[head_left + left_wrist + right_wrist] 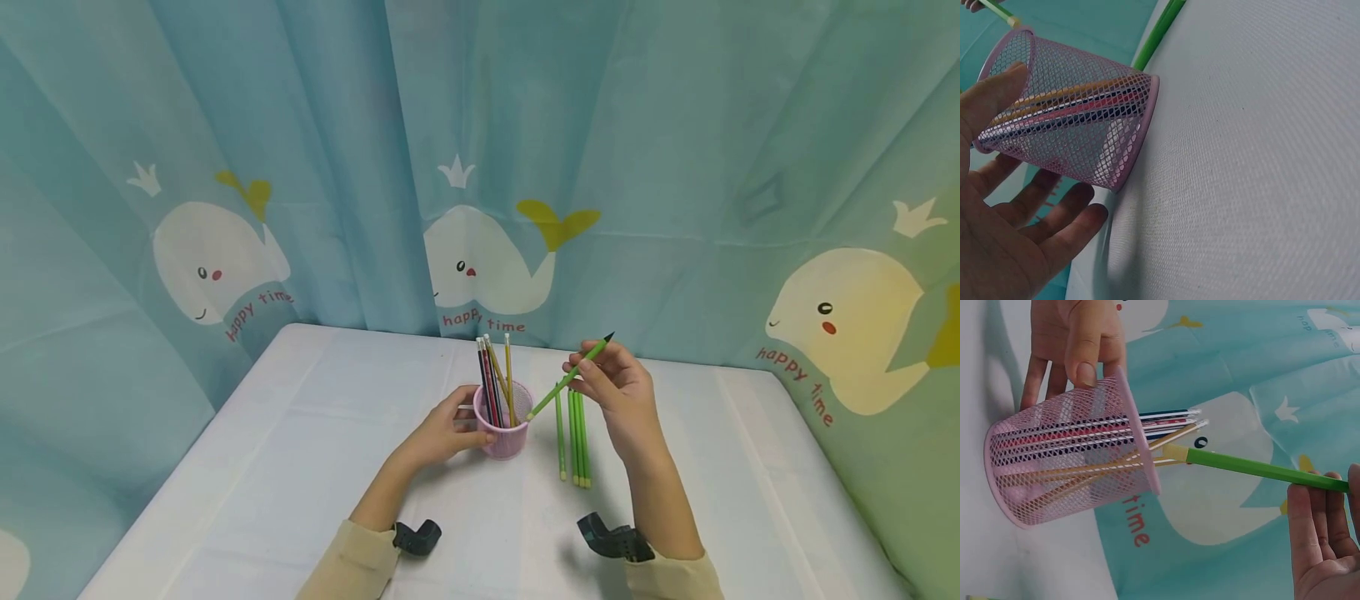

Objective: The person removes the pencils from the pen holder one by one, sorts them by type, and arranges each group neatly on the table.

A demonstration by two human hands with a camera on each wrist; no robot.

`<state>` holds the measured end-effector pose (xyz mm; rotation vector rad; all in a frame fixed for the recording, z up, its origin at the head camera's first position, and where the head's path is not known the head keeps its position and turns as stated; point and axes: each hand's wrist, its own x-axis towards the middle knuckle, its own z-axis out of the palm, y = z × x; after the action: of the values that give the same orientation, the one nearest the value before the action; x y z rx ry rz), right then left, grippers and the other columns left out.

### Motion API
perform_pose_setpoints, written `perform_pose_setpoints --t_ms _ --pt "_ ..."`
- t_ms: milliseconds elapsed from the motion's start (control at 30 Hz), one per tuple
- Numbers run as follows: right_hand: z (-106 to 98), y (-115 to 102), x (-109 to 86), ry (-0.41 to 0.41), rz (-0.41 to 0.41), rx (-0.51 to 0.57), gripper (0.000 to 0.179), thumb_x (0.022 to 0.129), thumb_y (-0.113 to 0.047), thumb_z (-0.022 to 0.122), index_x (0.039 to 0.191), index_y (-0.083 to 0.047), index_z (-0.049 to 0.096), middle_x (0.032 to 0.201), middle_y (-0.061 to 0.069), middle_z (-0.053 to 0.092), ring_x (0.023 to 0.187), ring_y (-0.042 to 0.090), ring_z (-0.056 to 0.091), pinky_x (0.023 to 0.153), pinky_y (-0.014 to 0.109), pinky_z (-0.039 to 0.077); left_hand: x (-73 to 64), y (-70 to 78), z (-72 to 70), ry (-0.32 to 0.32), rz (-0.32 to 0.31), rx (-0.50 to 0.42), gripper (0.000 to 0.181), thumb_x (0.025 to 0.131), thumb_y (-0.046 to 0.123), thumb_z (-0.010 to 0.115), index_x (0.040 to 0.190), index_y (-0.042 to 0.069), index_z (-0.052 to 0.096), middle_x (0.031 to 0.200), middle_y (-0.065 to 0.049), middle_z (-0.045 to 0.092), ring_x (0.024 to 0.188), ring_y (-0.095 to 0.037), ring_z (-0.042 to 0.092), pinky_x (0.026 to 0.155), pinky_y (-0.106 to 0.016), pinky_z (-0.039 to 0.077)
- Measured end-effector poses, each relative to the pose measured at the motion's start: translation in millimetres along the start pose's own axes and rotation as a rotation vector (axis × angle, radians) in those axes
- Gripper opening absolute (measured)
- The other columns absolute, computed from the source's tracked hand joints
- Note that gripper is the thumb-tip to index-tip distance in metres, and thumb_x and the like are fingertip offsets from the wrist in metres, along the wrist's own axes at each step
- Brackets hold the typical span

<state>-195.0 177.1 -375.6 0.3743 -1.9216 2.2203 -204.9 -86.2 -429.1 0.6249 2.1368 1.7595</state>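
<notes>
Pinching the green pencil [557, 389] on its upper half, the right hand [618, 387] had thumb and fingers closed together on the shaft, black point up, and I watched it slant down toward the pink mesh cup [504, 446]. Its pale eraser end was right at the mouth, by the right side of the rim; I couldn't tell whether it touched. Over on the other side, I had the left hand [442, 429] loosely clamped round the cup: thumb on the near side close to the rim, fingers curved about the left and far side, gaps between them. The cup stood on the white table [300, 467], with dark and red pencils [490, 396] and yellow pencils [509, 375] leaning inside, eraser ends up. Just to its right lay a lone green pencil [560, 437], and beside that, three green pencils [580, 442] close together.
</notes>
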Motion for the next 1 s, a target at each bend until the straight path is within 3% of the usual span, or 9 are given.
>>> perform_pose_setpoints --t_ms 267,767,1000 --pt "-5 -4 -0.7 0.042 0.018 0.019 0.030 0.088 -0.011 0.062 0.111 0.002 0.049 0.101 0.017 0.056 0.097 0.037 0.058 0.083 0.041 0.052 0.2 -0.3 0.1 -0.002 -0.002 -0.005 0.069 0.077 0.004 0.072 0.135 -0.001 0.033 0.131 -0.021 0.043 0.115 -0.038 0.048 0.090 -0.038 0.048" --pt "-15 -2 1.1 0.054 0.021 0.011 0.031 0.088 -0.010 0.061 0.114 0.000 0.049 0.098 0.013 0.056 0.091 0.028 0.062 0.082 0.039 0.053 0.0 1.6 0.5 -0.005 0.003 -0.020 0.069 0.078 0.002 0.071 0.135 -0.002 0.033 0.131 -0.022 0.042 0.116 -0.040 0.046 0.094 -0.046 0.044" --pt "-23 6 4.2 0.065 0.048 -0.021 0.033 0.087 -0.013 0.062 0.115 -0.002 0.050 0.099 0.012 0.055 0.091 0.025 0.061 0.081 0.038 0.053 -0.3 2.2 0.4 -0.004 -0.006 -0.017 0.069 0.078 0.003 0.071 0.135 -0.001 0.033 0.131 -0.022 0.043 0.116 -0.039 0.047 0.092 -0.043 0.046"
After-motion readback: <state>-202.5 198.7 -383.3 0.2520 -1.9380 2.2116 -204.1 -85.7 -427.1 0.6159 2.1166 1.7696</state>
